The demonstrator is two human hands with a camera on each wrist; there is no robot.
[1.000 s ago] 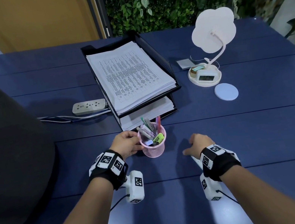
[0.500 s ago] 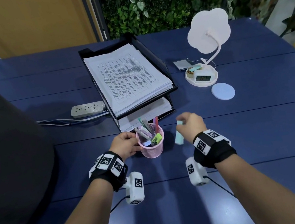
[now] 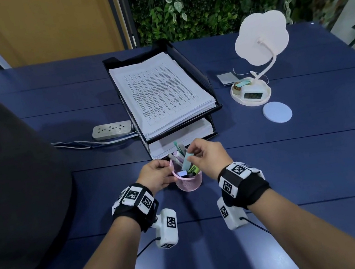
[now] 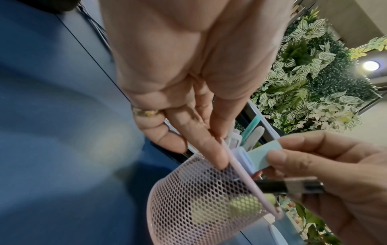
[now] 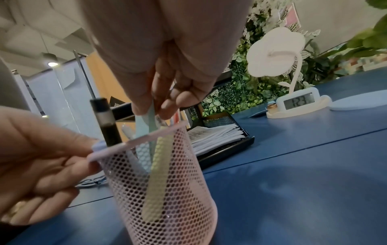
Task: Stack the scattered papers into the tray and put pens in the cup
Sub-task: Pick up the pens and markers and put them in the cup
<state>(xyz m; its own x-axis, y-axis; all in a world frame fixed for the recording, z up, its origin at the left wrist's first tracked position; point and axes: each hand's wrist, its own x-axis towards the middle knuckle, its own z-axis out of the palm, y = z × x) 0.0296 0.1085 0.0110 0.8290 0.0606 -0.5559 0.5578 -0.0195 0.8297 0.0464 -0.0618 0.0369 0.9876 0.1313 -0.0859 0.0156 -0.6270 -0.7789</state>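
Note:
A pink mesh cup (image 3: 190, 183) stands on the blue table just in front of the black two-tier tray (image 3: 208, 79), and several pens and highlighters stick out of it. My left hand (image 3: 159, 175) grips the cup's rim from the left, thumb on the rim in the right wrist view. Above the cup's mouth, my right hand (image 3: 193, 156) pinches a pale mint marker (image 3: 187, 161) whose lower end dips among the pens. The marker (image 4: 259, 154) and cup (image 4: 199, 207) show close up in the left wrist view. A stack of printed papers (image 3: 159, 92) fills the tray's top tier, with more below.
A power strip (image 3: 111, 129) and its cables lie left of the tray. At the right stand a white flower-shaped lamp with a clock base (image 3: 252, 94), a round coaster (image 3: 277, 112) and a small grey card (image 3: 226, 77). A large dark curved object (image 3: 8, 176) blocks the left side.
My right hand picked the mint marker up from the table and carried it left and forward over the cup. The left hand stayed on the cup.

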